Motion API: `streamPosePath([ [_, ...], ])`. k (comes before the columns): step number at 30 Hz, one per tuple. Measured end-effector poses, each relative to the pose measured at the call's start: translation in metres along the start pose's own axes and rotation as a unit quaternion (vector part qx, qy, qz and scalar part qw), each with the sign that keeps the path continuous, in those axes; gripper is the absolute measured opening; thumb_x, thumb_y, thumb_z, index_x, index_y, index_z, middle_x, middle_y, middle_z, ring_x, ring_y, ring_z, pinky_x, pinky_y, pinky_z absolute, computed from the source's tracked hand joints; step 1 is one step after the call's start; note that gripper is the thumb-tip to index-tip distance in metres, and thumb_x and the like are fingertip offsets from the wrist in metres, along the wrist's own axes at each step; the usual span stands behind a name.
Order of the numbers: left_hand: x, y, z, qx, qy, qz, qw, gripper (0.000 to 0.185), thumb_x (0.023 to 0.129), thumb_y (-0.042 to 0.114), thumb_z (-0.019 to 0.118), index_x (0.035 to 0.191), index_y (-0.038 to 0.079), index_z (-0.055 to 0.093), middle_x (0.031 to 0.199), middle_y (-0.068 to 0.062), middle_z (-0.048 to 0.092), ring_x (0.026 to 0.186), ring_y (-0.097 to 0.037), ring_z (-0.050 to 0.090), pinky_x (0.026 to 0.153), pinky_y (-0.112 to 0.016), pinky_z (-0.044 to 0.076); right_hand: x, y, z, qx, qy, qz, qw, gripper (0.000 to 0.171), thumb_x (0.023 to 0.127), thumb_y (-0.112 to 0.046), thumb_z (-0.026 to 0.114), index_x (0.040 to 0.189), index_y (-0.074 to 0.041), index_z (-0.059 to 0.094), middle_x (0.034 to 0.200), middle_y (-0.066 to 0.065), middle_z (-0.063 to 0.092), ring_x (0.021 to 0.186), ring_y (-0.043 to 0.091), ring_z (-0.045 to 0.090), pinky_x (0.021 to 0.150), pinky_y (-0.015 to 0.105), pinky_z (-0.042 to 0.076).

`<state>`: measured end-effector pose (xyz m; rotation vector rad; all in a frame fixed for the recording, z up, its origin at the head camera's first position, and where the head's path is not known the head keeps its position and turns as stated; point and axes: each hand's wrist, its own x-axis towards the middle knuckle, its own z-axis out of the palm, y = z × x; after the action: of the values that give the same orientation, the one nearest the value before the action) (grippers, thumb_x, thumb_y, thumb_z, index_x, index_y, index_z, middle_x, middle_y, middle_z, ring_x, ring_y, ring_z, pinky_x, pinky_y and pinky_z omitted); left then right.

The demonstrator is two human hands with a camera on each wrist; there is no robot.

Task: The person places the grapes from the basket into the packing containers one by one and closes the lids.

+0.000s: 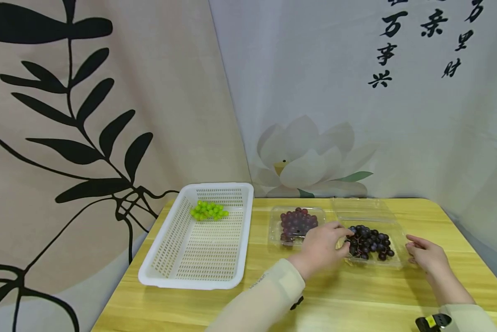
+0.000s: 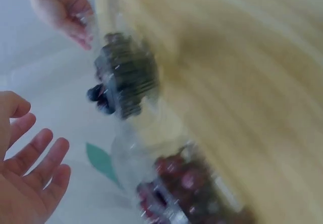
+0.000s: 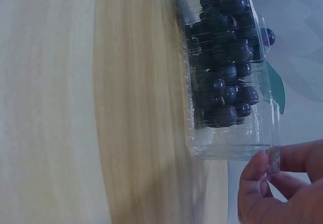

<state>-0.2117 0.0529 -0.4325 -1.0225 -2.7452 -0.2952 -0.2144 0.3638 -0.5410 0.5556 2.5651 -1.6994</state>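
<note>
Dark purple-black grapes lie in a clear plastic box whose lid is folded back, at the right of the table. My right hand is at the box's right side; in the right wrist view its thumb and finger pinch the clear rim. My left hand hovers at the box's left edge, near the grapes. In the left wrist view its fingers are spread and loosely bent, holding nothing. A second clear box with reddish grapes stands left of it, partly behind my left hand.
A white perforated plastic basket stands on the left of the wooden table, with a bunch of green grapes near its far end. Behind the table hangs a printed curtain.
</note>
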Motion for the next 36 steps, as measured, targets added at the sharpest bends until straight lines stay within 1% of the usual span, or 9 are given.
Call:
streamPosePath([
  [4,-0.002,-0.014,-0.02,-0.021,-0.005,0.008,0.9997,0.034,0.096,0.04,0.052,0.129,0.037,0.055,0.12,0.016,0.058,0.089,0.002,0.059,0.059,-0.01,0.044,-0.003,-0.007,-0.003,0.015,-0.01,0.012,1.0,0.055,0.098,-0.019,0.048,0.145,0.004,0.03,0.089,-0.013,0.053,0.073,-0.002,0.056,0.056,0.024,0.053],
  [11,-0.01,-0.05,-0.053,-0.06,0.022,0.025,0.9976,0.035,0.095,0.031,0.055,0.13,0.028,0.057,0.122,0.01,0.058,0.076,0.002,0.055,0.062,-0.012,0.044,0.007,0.009,-0.002,0.019,-0.003,-0.006,1.0,0.054,0.098,-0.021,0.049,0.143,0.005,0.033,0.084,-0.019,0.052,0.071,-0.003,0.056,0.056,0.021,0.052],
  [15,-0.019,-0.073,-0.06,-0.073,0.023,0.018,0.9969,0.035,0.094,0.027,0.057,0.129,0.024,0.058,0.124,0.006,0.058,0.098,-0.007,0.061,0.079,-0.019,0.051,0.005,0.005,-0.002,0.031,0.007,0.007,0.999,0.051,0.097,-0.017,0.052,0.142,0.003,0.038,0.084,-0.016,0.053,0.071,0.0,0.056,0.055,0.024,0.052],
  [18,-0.027,-0.092,-0.064,-0.082,0.016,0.001,0.9965,0.035,0.094,0.026,0.057,0.129,0.023,0.059,0.127,0.004,0.057,0.104,-0.009,0.06,0.084,-0.023,0.052,0.006,0.005,-0.001,0.038,0.011,0.015,0.999,0.051,0.097,-0.015,0.052,0.142,0.002,0.038,0.084,-0.016,0.053,0.071,0.0,0.056,0.053,0.023,0.051],
  [20,-0.033,-0.105,-0.067,-0.09,0.017,-0.013,0.9957,0.034,0.094,0.025,0.058,0.128,0.023,0.059,0.126,0.004,0.056,0.096,-0.01,0.062,0.076,-0.022,0.053,0.008,0.008,-0.001,0.034,0.008,0.01,0.999,0.051,0.098,-0.017,0.05,0.143,0.002,0.036,0.084,-0.017,0.053,0.072,-0.001,0.056,0.054,0.022,0.052],
  [25,-0.043,-0.143,-0.078,-0.092,0.045,-0.061,0.9929,0.034,0.093,0.025,0.059,0.127,0.023,0.059,0.126,0.004,0.056,0.094,-0.013,0.063,0.075,-0.027,0.054,0.012,0.013,0.0,0.018,0.006,-0.006,1.0,0.054,0.099,-0.021,0.049,0.144,0.003,0.034,0.088,-0.016,0.052,0.072,-0.002,0.055,0.06,0.023,0.054],
  [27,-0.047,-0.16,-0.082,-0.099,0.061,-0.083,0.9898,0.034,0.093,0.024,0.06,0.128,0.021,0.06,0.126,0.002,0.056,0.105,-0.016,0.06,0.086,-0.032,0.052,0.008,0.007,-0.002,0.016,0.004,-0.004,1.0,0.053,0.099,-0.02,0.048,0.144,0.004,0.033,0.087,-0.016,0.052,0.072,-0.002,0.055,0.056,0.023,0.053],
  [32,-0.058,-0.204,-0.089,-0.101,0.094,-0.124,0.9827,0.033,0.093,0.021,0.06,0.126,0.016,0.061,0.127,-0.004,0.057,0.115,-0.024,0.057,0.097,-0.041,0.047,-0.015,-0.023,-0.001,0.0,0.001,0.009,1.0,0.052,0.099,-0.015,0.045,0.144,0.006,0.031,0.09,-0.01,0.055,0.073,-0.003,0.054,0.057,0.024,0.053],
  [36,-0.07,-0.234,-0.092,-0.088,0.088,-0.158,0.9796,0.035,0.094,0.021,0.058,0.128,0.013,0.06,0.132,-0.009,0.053,0.123,-0.03,0.051,0.103,-0.046,0.042,-0.021,-0.029,0.0,-0.008,0.005,0.011,1.0,0.05,0.099,-0.014,0.045,0.144,0.006,0.032,0.092,-0.006,0.055,0.073,-0.002,0.054,0.06,0.027,0.054],
])
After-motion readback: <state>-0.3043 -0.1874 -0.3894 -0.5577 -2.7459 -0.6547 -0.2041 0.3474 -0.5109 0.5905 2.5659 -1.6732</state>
